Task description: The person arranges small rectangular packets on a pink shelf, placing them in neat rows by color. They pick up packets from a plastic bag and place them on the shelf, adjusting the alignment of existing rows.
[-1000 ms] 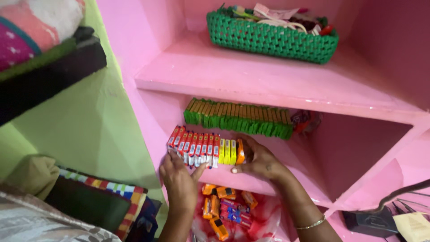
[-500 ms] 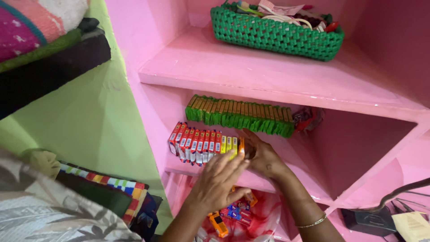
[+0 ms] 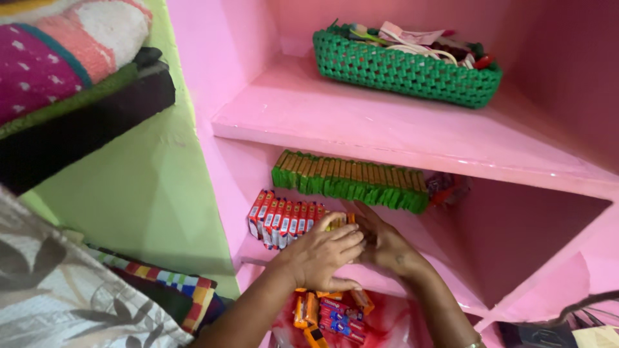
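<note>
A front row of small upright packs (image 3: 284, 220), red ones at the left and yellow and orange ones at the right, stands on the middle pink shelf (image 3: 445, 254). My left hand (image 3: 320, 258) lies over the yellow and orange end of that row, fingers curled around those packs and thumb below them. My right hand (image 3: 389, 245) presses flat against the row's right end, fingers stretched out and partly hidden behind the left hand. Behind stands a longer row of green packs (image 3: 351, 180).
A green woven basket (image 3: 406, 64) with cords and small items sits on the upper shelf. Below the hands a red-tinted plastic bag (image 3: 335, 312) holds several loose orange and red packs. Folded blankets (image 3: 58, 71) lie at the left, and a striped cloth (image 3: 174, 283) lies below them.
My left hand moved from the red packs' left end across to the yellow and orange packs and closed over them. The camera shifted slightly left and down.
</note>
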